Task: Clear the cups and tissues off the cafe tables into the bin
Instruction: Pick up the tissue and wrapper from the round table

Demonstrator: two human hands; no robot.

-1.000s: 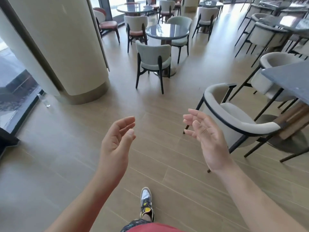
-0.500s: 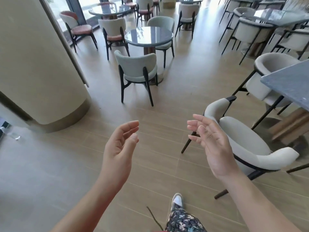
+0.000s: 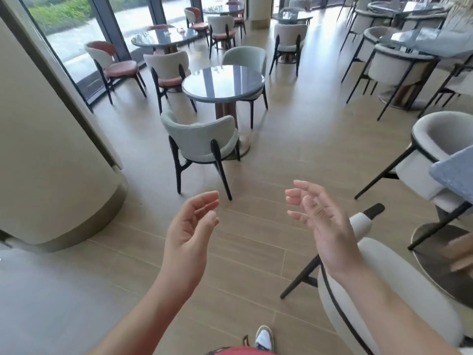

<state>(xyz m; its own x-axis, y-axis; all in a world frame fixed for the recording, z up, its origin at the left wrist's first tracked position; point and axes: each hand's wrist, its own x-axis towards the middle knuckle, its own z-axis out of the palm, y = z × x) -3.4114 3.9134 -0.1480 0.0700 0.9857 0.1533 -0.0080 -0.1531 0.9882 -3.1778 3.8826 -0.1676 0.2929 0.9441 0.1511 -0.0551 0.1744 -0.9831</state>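
My left hand (image 3: 190, 237) and my right hand (image 3: 322, 226) are raised in front of me over the wooden floor, palms facing each other, fingers relaxed and holding nothing. Ahead stands a round grey cafe table (image 3: 222, 83) with a bare glossy top. A second round table (image 3: 163, 38) sits further back by the window; small pale items on it are too blurred to name. No cup, tissue or bin shows clearly.
A large cream pillar (image 3: 51, 149) fills the left. A pale green chair (image 3: 202, 144) stands just ahead. A white armchair (image 3: 378, 285) is under my right arm, a blue-grey table corner (image 3: 455, 172) at right. More tables and chairs lie beyond.
The view has advanced and tilted up, bringing the round table and chairs closer and the pillar further left. Both hands stay raised and empty in much the same pose.
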